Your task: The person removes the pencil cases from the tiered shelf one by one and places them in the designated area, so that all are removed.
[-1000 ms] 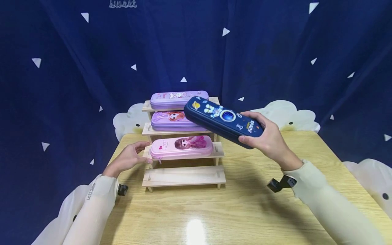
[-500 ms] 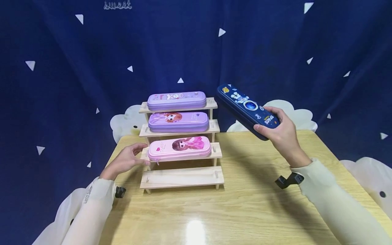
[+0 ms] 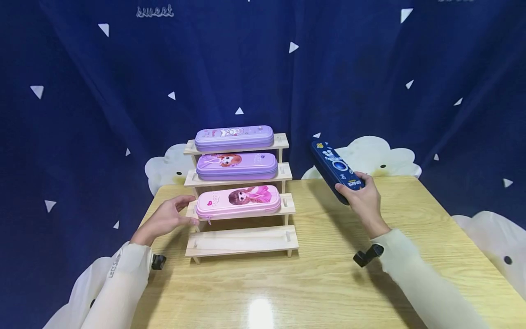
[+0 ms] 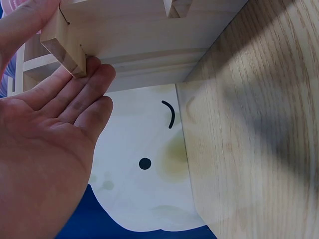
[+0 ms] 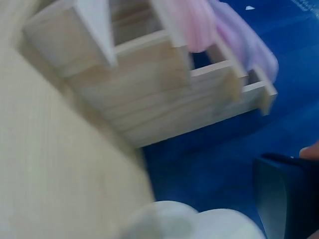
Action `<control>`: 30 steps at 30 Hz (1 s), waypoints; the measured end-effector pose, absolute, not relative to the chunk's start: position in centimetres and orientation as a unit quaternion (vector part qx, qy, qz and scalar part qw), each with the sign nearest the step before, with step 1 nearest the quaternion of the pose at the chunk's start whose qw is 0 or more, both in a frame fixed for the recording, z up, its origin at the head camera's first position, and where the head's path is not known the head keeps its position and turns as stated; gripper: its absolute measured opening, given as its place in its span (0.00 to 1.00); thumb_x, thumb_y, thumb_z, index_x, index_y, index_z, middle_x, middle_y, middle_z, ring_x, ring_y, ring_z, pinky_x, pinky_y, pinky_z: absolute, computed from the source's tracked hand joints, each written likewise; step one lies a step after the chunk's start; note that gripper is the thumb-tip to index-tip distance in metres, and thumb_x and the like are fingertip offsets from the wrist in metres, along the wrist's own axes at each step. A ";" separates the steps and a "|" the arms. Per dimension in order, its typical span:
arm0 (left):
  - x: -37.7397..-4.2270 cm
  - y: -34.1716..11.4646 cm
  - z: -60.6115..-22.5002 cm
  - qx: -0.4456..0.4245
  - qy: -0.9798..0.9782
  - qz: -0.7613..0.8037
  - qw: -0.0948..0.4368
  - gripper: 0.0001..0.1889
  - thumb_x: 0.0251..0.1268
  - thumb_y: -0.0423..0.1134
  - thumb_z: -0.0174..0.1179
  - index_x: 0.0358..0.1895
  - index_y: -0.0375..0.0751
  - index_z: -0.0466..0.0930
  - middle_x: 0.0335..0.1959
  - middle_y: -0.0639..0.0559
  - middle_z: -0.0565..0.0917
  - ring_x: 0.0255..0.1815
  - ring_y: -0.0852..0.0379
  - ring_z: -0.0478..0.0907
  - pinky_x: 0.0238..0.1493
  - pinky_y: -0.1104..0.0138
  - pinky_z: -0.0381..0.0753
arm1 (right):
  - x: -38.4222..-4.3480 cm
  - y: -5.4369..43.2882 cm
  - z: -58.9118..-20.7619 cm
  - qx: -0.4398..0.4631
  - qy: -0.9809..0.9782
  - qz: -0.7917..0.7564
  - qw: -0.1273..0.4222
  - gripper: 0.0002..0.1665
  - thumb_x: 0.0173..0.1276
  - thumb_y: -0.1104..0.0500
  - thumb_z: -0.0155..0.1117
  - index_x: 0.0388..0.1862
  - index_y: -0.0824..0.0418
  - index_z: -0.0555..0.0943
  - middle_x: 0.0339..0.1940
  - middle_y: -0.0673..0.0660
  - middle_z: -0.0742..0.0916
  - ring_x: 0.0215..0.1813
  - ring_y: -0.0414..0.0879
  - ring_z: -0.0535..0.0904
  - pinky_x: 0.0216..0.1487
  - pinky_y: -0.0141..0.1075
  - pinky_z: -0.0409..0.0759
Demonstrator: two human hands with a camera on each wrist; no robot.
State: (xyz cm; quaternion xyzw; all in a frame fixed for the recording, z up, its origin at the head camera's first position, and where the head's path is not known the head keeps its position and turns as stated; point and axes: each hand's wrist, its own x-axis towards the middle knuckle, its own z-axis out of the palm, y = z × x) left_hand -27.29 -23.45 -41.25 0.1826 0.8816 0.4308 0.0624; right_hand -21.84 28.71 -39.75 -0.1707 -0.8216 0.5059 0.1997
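At the right, my right hand [image 3: 365, 201] grips the lower end of a dark blue pencil case [image 3: 334, 168] with a space print, held tilted above the table. Part of this pencil case [image 5: 281, 199] shows at the right edge of the right wrist view. My left hand [image 3: 167, 218] holds the left end of the third step of a wooden stepped rack [image 3: 246, 241], thumb in front and fingers behind. A pink pencil case [image 3: 238, 202] lies on that step. Above it are a purple pencil case [image 3: 237, 166] and a lilac pencil case [image 3: 234, 138]. The lowest step is bare.
The rack stands on a light wooden table [image 3: 328, 283]. White cloud-shaped panels [image 3: 370, 155] edge the table at the back and sides. Behind hangs a dark blue curtain [image 3: 349, 68] with white triangles.
My right hand has carried the blue pencil case away from the rack to the right, then lower, uncovering the purple case. My left hand stays at the rack's end.
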 end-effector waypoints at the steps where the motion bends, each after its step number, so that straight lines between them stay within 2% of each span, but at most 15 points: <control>1: -27.3 -23.4 -41.3 0.183 0.881 0.432 0.062 0.40 0.53 0.37 0.77 0.68 0.26 0.69 0.69 0.29 0.75 0.74 0.29 0.66 0.77 0.41 0.62 | -21.9 28.6 -40.3 -0.174 -0.823 0.505 0.193 0.49 0.59 0.44 0.75 0.75 0.58 0.66 0.68 0.66 0.78 0.65 0.56 0.74 0.59 0.39 0.72; 5: -27.3 -23.4 -41.2 0.188 0.877 0.438 0.059 0.40 0.53 0.35 0.77 0.68 0.24 0.68 0.68 0.28 0.74 0.74 0.28 0.67 0.76 0.40 0.62 | -21.9 27.7 -42.7 -0.185 -0.824 0.509 0.170 0.52 0.60 0.44 0.75 0.77 0.61 0.63 0.69 0.68 0.76 0.66 0.59 0.73 0.65 0.47 0.72; 11: -27.4 -23.3 -41.2 0.192 0.876 0.439 0.056 0.39 0.53 0.34 0.76 0.68 0.24 0.69 0.67 0.28 0.75 0.73 0.29 0.68 0.75 0.40 0.64 | -21.5 26.2 -45.9 -0.199 -0.816 0.524 0.139 0.55 0.62 0.46 0.75 0.79 0.63 0.58 0.72 0.68 0.72 0.69 0.61 0.70 0.71 0.52 0.69; 19: -27.1 -23.5 -41.4 0.189 0.874 0.443 0.061 0.39 0.53 0.34 0.76 0.67 0.24 0.69 0.67 0.28 0.75 0.73 0.29 0.68 0.76 0.40 0.63 | -21.2 24.1 -48.5 -0.210 -0.817 0.526 0.109 0.57 0.62 0.48 0.75 0.80 0.67 0.55 0.74 0.71 0.69 0.71 0.63 0.69 0.74 0.55 0.67; 26: -27.2 -23.4 -41.4 0.188 0.875 0.442 0.062 0.39 0.54 0.34 0.76 0.68 0.23 0.68 0.68 0.27 0.74 0.74 0.28 0.66 0.76 0.41 0.62 | -21.4 22.9 -49.5 -0.216 -0.817 0.519 0.126 0.54 0.60 0.52 0.76 0.77 0.70 0.60 0.70 0.72 0.74 0.67 0.63 0.73 0.72 0.55 0.69; 30: -27.4 -23.4 -41.4 0.189 0.874 0.444 0.060 0.39 0.53 0.34 0.76 0.67 0.23 0.68 0.68 0.27 0.74 0.74 0.28 0.67 0.76 0.41 0.62 | -21.5 22.5 -49.4 -0.217 -0.810 0.533 0.113 0.53 0.61 0.54 0.75 0.77 0.72 0.59 0.69 0.72 0.75 0.67 0.63 0.74 0.73 0.55 0.70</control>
